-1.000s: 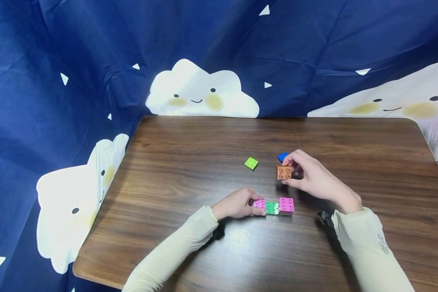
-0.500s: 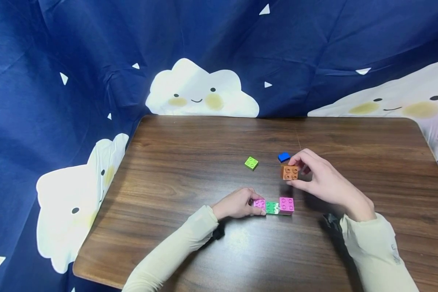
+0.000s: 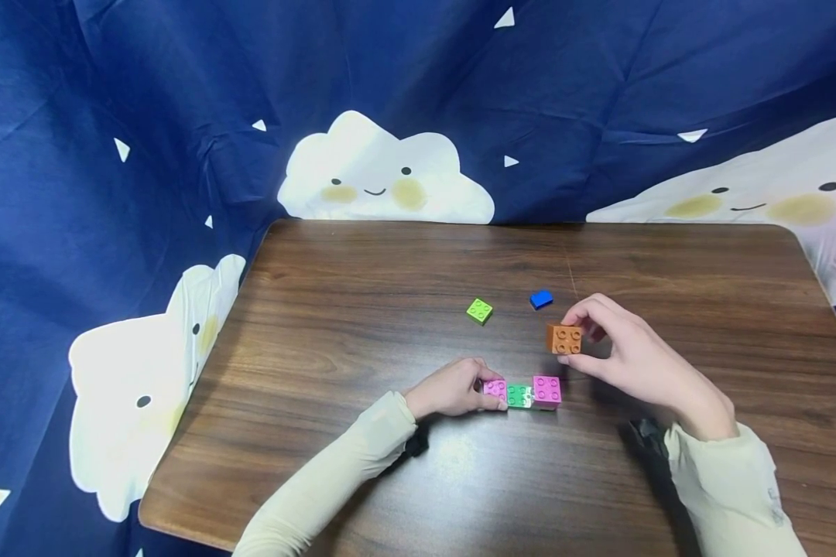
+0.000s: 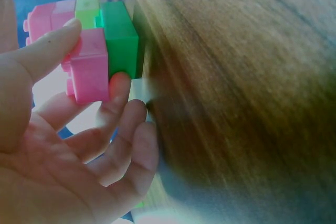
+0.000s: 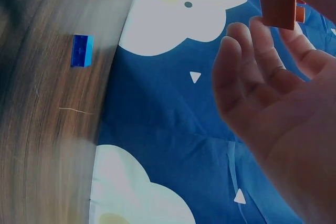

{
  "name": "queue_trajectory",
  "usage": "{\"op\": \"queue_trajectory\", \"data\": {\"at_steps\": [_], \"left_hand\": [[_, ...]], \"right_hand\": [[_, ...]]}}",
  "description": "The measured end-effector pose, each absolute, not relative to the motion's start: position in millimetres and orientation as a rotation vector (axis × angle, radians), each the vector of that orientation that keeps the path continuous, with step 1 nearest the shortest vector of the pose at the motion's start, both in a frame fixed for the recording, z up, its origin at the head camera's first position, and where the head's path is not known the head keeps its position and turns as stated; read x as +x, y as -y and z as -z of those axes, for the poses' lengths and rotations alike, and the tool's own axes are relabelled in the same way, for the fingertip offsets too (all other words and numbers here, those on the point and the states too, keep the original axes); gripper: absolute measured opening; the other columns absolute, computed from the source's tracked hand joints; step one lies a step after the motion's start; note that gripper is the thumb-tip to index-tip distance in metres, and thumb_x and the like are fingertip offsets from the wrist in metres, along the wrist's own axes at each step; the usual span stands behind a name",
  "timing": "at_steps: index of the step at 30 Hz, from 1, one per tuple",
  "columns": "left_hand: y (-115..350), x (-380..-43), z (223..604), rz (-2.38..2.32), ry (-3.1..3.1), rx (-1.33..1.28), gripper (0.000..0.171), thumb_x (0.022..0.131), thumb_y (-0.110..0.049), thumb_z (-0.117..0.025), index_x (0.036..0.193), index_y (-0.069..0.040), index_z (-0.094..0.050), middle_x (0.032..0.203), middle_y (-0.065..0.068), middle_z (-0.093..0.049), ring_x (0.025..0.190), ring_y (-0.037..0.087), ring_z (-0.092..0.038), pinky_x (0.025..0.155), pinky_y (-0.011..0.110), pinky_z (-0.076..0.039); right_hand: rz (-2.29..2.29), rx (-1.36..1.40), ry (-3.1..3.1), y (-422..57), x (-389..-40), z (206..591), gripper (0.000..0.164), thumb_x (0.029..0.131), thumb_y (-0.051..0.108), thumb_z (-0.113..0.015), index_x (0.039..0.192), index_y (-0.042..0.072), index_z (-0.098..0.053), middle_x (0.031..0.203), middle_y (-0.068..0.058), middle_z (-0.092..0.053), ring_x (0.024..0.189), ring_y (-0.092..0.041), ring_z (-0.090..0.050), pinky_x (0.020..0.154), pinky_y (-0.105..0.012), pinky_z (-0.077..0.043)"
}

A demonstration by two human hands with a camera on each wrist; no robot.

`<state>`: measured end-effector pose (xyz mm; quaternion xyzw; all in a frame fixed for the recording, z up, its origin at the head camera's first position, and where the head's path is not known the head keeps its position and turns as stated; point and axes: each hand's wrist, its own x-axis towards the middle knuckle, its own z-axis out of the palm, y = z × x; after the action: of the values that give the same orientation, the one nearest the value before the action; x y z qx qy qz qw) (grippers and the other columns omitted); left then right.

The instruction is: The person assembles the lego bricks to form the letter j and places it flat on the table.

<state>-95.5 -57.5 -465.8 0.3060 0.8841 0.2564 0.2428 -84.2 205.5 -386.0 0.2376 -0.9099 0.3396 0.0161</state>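
My left hand [image 3: 453,388] pinches the pink brick [image 4: 90,69] at the left end of a small brick build between thumb and fingers. Under that brick shows a green brick [image 4: 121,38], and a taller pink stack [image 3: 546,391] rises at the build's right end. A light green piece [image 4: 86,9] shows between them in the left wrist view. Above the table, my right hand [image 3: 630,360] pinches an orange-brown brick [image 3: 564,340] by its sides, studs up toward the head camera. In the right wrist view this brick [image 5: 278,3] is partly cut off by the frame.
A flat lime green brick [image 3: 480,312] lies on the wooden table [image 3: 362,309], behind the build. To its right is a small blue brick [image 3: 541,299], lying near the right hand. A dark blue cloth [image 3: 404,62] with white clouds hangs along the table's back and left edges.
My right hand has moved right and slightly toward the body with the orange-brown brick, uncovering the blue brick. The left hand and the build have stayed in place.
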Motion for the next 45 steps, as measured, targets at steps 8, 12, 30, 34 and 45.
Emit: {"op": "queue_trajectory", "data": {"at_steps": [8,12,30,34,45], "left_hand": [[58.3,-95.5,466.3,-0.682,-2.426,0.85,0.043,0.083,-0.037,-0.074,0.119,-0.013,-0.069,0.096,-0.003,-0.066,0.076,0.002,-0.051,0.071,0.014,-0.041],[58.6,-95.9,466.4,-0.678,-2.43,0.861,0.044,0.083,-0.038,-0.074,0.119,-0.013,-0.069,0.098,-0.002,-0.067,0.078,0.002,-0.053,0.072,0.014,-0.042],[57.8,-95.8,466.4,-0.684,-2.426,0.854,0.044,0.083,-0.038,-0.075,0.118,-0.013,-0.07,0.089,-0.005,-0.063,0.071,0.003,-0.049,0.066,0.013,-0.039],[57.9,-96.2,466.7,-0.692,-2.422,0.863,0.043,0.083,-0.038,-0.074,0.118,-0.013,-0.07,0.09,-0.005,-0.064,0.071,0.002,-0.049,0.066,0.013,-0.039],[57.8,-96.1,465.8,-0.697,-2.429,0.859,0.043,0.083,-0.037,-0.075,0.118,-0.013,-0.07,0.086,-0.005,-0.062,0.07,0.003,-0.047,0.065,0.014,-0.038]], "right_hand": [[-1.044,0.78,2.821,-207.9,-75.7,394.9,0.045,0.072,0.008,-0.084,0.105,0.018,-0.056,0.098,0.01,-0.054,0.084,-0.006,-0.05,0.07,-0.02,-0.046],[-1.054,0.799,2.827,-208.9,-70.7,401.6,0.045,0.071,0.006,-0.083,0.105,0.02,-0.057,0.099,0.011,-0.054,0.085,-0.005,-0.051,0.071,-0.02,-0.046],[-1.085,0.865,2.792,-204.6,-55.9,425.6,0.044,0.069,0.009,-0.085,0.102,0.022,-0.058,0.102,0.014,-0.054,0.084,-0.007,-0.053,0.073,-0.019,-0.045],[-1.075,0.871,2.797,-202.7,-55.1,428.5,0.044,0.069,0.01,-0.085,0.101,0.023,-0.058,0.102,0.015,-0.054,0.085,-0.005,-0.052,0.074,-0.021,-0.047],[-1.061,0.89,2.791,-199.3,-54.9,431.5,0.044,0.068,0.012,-0.086,0.1,0.022,-0.059,0.103,0.015,-0.055,0.09,0.002,-0.052,0.078,-0.02,-0.048]]}}
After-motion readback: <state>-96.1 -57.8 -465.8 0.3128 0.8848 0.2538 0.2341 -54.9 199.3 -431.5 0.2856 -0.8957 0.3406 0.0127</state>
